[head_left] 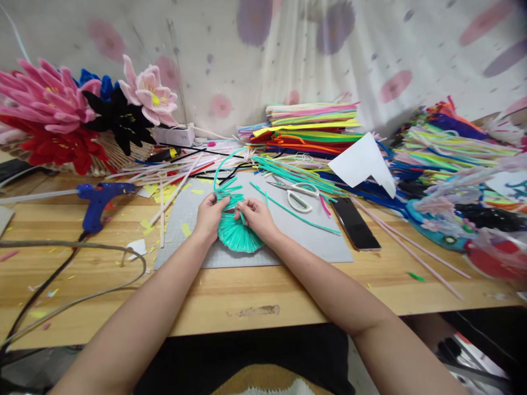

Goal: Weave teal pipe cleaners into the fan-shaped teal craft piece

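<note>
Between my hands is a teal pipe-cleaner piece (240, 235), a rounded fan of closely packed strands. My left hand (211, 215) is closed on its upper left part, where short loose strand ends stick out and one long strand curves upward. My right hand (256, 215) pinches at the top of the fan, its fingertips close to the left thumb. Exactly which strand the right fingers hold is too small to make out. Under both hands lies a grey cutting mat (313, 249). White-handled scissors (300, 202) and a loose teal pipe cleaner (296, 211) rest on the mat, right of my hands.
A blue glue gun (101, 203) with its cable lies left. Fluffy flowers (49, 99) stand behind it. Bundles of coloured pipe cleaners (313, 129) are piled at the back and right. A black phone (354, 225) and a white paper piece (362, 164) lie right of the mat.
</note>
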